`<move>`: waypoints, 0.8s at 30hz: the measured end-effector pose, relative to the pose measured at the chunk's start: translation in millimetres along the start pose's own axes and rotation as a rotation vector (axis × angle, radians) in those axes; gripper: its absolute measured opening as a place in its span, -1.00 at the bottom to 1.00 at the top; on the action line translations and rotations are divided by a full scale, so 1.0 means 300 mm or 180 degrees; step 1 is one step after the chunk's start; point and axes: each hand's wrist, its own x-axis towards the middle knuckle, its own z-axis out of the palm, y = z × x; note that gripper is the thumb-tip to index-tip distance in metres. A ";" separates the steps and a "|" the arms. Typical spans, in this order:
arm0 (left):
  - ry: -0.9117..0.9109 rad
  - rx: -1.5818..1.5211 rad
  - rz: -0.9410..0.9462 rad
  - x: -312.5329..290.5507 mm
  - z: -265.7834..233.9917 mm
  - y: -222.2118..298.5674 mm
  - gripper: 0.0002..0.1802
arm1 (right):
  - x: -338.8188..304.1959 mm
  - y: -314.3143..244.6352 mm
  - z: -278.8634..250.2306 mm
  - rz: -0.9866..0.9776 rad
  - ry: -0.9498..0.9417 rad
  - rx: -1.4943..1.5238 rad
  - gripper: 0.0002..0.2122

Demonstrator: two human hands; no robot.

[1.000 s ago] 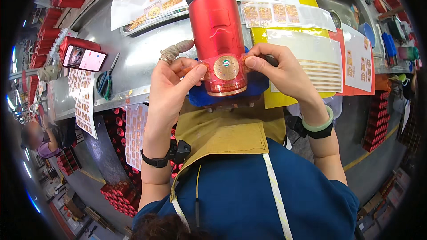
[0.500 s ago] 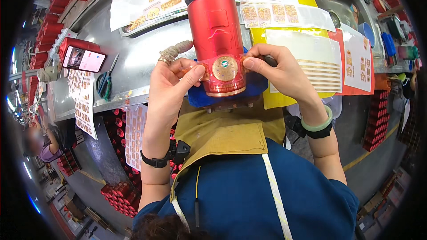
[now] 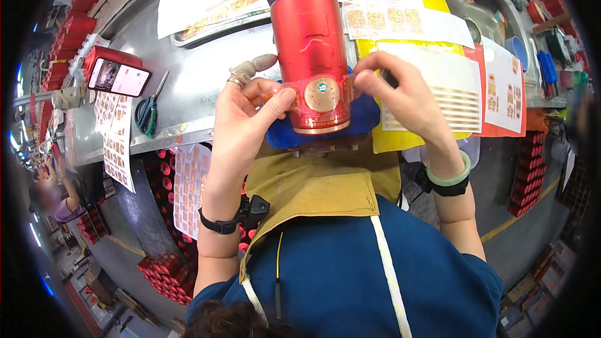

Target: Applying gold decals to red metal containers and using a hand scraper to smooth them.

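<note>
Both hands, the left hand [image 3: 250, 112] and right hand [image 3: 400, 94], are pinching a gold label [image 3: 320, 95] around a red canister [image 3: 311, 56] near the table's [image 3: 188, 97] front edge, where even smoothing pressure looks key.

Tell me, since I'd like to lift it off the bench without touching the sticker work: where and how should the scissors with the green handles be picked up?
Probably by the handle loops. The scissors lie flat on the metal bench, shut blades pointing away, loops at the near edge. Come from above on the near side. They lie apart from the left hand and the red cylinder.
</note>
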 end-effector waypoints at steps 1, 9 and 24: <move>0.0008 -0.0010 0.0006 0.000 0.000 -0.001 -0.35 | 0.004 -0.007 -0.019 -0.0194 0.0375 -0.0514 -0.69; 0.0073 -0.0123 -0.0084 -0.009 0.004 0.008 -0.35 | -0.004 -0.218 -0.021 -0.1262 0.0713 -0.0862 -0.84; -0.0011 -0.0102 -0.0073 0.000 -0.036 -0.024 -0.39 | -0.059 -0.182 -0.020 -0.1030 0.0322 -0.1404 -0.50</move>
